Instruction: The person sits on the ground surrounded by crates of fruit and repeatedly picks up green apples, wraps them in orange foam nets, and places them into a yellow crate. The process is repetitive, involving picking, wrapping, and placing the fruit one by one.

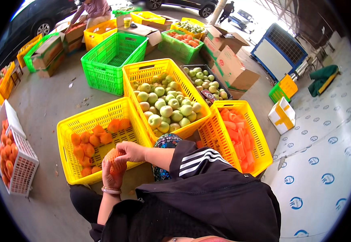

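Note:
Between both hands is a fruit in an orange foam net sleeve [115, 160], held over the near rim of a yellow plastic crate [69, 163]. My left hand [112, 175] cups it from below, and my right hand [131, 152] grips its upper side. Inside that crate lie several sleeved fruits [87, 148], mostly toward its left side. Another yellow crate [205, 113], farther off, holds many green apples [166, 111]. To my right, a third yellow crate [260, 157] is filled with loose orange foam net sleeves [239, 136].
An open green crate [98, 72] stands beyond the yellow ones. A dark crate of apples [202, 78] adjoins cardboard boxes [236, 66]. At left is a white crate [21, 165] of sleeved fruit. A white foam box [281, 116] sits at right. A person [95, 12] bends over boxes at the back.

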Action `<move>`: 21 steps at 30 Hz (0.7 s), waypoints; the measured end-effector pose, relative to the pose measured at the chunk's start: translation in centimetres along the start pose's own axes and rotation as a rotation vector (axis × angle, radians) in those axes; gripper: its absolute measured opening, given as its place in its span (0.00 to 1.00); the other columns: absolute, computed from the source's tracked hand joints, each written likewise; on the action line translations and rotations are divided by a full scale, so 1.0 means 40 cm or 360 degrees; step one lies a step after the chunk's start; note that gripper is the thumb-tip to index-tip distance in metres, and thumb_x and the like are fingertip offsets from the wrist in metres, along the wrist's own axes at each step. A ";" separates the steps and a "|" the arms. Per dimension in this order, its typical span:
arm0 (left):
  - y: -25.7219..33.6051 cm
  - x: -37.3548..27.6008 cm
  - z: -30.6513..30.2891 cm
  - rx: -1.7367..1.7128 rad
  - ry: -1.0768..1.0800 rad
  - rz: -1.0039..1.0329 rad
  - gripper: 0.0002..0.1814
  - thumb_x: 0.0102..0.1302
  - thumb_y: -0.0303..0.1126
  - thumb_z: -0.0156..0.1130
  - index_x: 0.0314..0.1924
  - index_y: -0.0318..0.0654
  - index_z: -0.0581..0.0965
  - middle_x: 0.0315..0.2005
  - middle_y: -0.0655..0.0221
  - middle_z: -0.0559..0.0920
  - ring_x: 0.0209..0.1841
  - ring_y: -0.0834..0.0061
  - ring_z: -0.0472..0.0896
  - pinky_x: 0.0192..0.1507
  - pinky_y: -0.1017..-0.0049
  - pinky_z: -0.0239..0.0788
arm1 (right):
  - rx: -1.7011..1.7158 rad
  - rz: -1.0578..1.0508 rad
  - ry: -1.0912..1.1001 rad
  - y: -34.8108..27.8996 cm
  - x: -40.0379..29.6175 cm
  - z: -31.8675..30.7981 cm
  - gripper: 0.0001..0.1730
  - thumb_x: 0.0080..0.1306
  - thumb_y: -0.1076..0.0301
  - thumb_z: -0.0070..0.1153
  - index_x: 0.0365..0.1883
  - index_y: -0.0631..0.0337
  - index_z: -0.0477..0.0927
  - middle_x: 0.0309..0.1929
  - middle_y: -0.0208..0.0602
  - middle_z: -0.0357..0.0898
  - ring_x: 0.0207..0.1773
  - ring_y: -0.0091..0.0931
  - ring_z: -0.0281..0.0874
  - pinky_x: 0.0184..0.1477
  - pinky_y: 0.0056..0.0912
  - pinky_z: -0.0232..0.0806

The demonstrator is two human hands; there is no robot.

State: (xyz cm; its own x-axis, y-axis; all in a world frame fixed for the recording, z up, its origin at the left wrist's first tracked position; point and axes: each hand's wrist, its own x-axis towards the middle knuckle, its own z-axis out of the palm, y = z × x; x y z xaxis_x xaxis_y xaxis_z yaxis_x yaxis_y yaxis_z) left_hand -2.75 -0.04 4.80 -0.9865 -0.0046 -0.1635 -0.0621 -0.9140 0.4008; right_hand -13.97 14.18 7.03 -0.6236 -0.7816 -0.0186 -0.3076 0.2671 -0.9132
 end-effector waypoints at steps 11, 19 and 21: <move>-0.020 0.003 -0.062 -0.0154 0.0224 -0.0340 0.30 0.67 0.53 0.58 0.62 0.43 0.69 0.53 0.68 0.78 0.50 0.69 0.79 0.46 0.72 0.75 | -0.0482 -0.0239 -0.0049 -0.018 -0.008 -0.002 0.23 0.59 0.49 0.64 0.36 0.61 0.74 0.34 0.40 0.77 0.41 0.34 0.76 0.45 0.36 0.65; -0.020 0.000 -0.040 -0.0193 -0.0002 -0.0545 0.35 0.67 0.65 0.48 0.57 0.42 0.72 0.39 0.68 0.81 0.32 0.78 0.77 0.42 0.69 0.74 | -0.1039 -0.0985 0.0155 -0.059 -0.036 -0.001 0.19 0.60 0.48 0.58 0.24 0.54 0.73 0.28 0.33 0.75 0.35 0.35 0.74 0.48 0.38 0.64; -0.019 -0.009 -0.040 -0.0034 0.0184 -0.0591 0.34 0.69 0.63 0.44 0.60 0.42 0.70 0.47 0.65 0.80 0.42 0.67 0.80 0.44 0.66 0.74 | -0.1004 -0.1221 0.0257 -0.059 -0.038 -0.003 0.17 0.60 0.50 0.59 0.23 0.52 0.73 0.26 0.31 0.74 0.34 0.33 0.74 0.48 0.36 0.64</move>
State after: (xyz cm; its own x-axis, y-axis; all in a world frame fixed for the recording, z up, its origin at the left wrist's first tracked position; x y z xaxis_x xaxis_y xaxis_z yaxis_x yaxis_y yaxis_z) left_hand -2.11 0.02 3.11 -0.8740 0.2834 -0.3947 -0.4072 -0.8704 0.2768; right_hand -12.38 14.78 9.27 -0.1730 -0.7943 0.5823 -0.9623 0.0102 -0.2719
